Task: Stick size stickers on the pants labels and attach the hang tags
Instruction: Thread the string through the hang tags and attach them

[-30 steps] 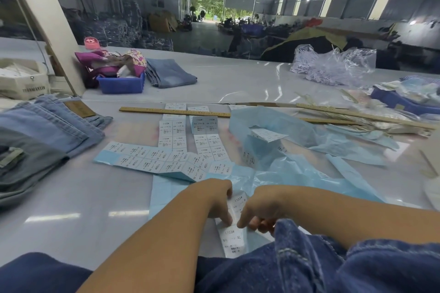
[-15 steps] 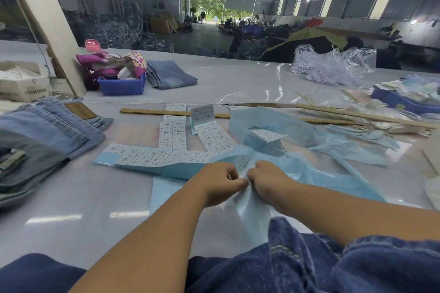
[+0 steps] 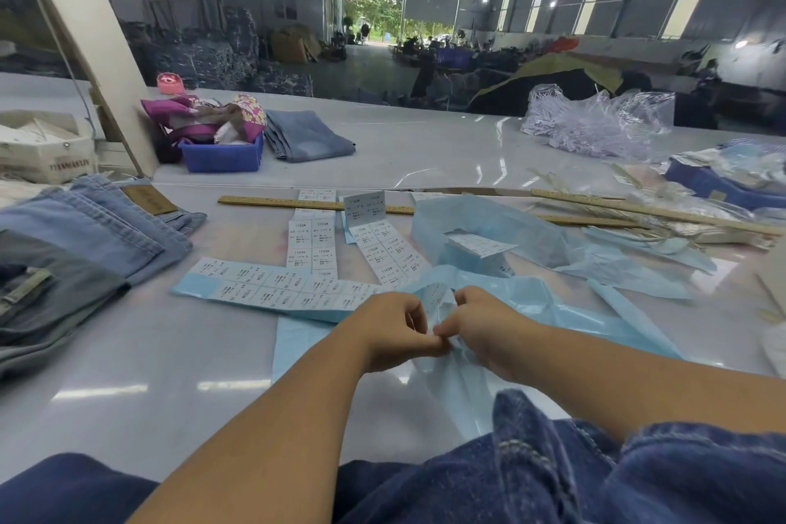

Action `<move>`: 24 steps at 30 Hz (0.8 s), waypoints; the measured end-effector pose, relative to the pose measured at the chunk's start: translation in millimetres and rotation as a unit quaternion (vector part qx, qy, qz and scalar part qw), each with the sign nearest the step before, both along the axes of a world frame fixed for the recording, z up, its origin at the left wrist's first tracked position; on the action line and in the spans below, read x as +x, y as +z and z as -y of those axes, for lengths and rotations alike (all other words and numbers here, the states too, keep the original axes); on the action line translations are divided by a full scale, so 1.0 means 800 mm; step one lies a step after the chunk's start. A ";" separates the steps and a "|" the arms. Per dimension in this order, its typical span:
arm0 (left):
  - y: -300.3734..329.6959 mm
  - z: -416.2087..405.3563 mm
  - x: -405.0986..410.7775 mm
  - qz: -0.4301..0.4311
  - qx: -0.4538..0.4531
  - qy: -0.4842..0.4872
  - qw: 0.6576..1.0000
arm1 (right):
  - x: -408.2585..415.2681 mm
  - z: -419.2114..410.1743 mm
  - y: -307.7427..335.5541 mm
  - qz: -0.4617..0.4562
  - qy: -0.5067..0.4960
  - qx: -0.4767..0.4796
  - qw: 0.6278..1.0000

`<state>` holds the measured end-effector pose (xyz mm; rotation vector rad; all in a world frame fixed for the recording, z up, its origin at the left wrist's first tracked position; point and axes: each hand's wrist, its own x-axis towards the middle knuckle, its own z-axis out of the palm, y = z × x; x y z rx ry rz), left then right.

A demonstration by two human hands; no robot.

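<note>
My left hand (image 3: 393,330) and my right hand (image 3: 485,325) meet at the middle of the table, fingers curled, both pinching a strip of pale blue sticker backing (image 3: 442,304) that hangs down toward my lap. Long sheets of white size stickers (image 3: 276,283) lie flat just beyond my hands, with two shorter sticker strips (image 3: 312,242) behind them. Dark blue denim pants (image 3: 553,468) lie across my lap at the bottom edge. Whether a single sticker sits between my fingertips is hidden.
Folded light jeans (image 3: 85,234) are stacked at the left. Wooden rulers (image 3: 272,202) cross the table behind the stickers. Crumpled blue backing paper (image 3: 531,238) spreads to the right. A blue bin (image 3: 221,153), folded jeans (image 3: 308,136) and a clear plastic bag (image 3: 595,123) sit farther back.
Both hands rose from a sticker strip near the table's front edge and came together higher up, lifting the blue backing strip; over the last half second they hardly moved.
</note>
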<state>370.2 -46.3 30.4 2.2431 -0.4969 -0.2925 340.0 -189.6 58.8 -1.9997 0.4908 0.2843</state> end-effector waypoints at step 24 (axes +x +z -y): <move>0.026 -0.026 0.018 -0.078 -0.290 0.192 0.934 | -0.003 0.024 -0.001 -0.094 0.168 -0.263 0.945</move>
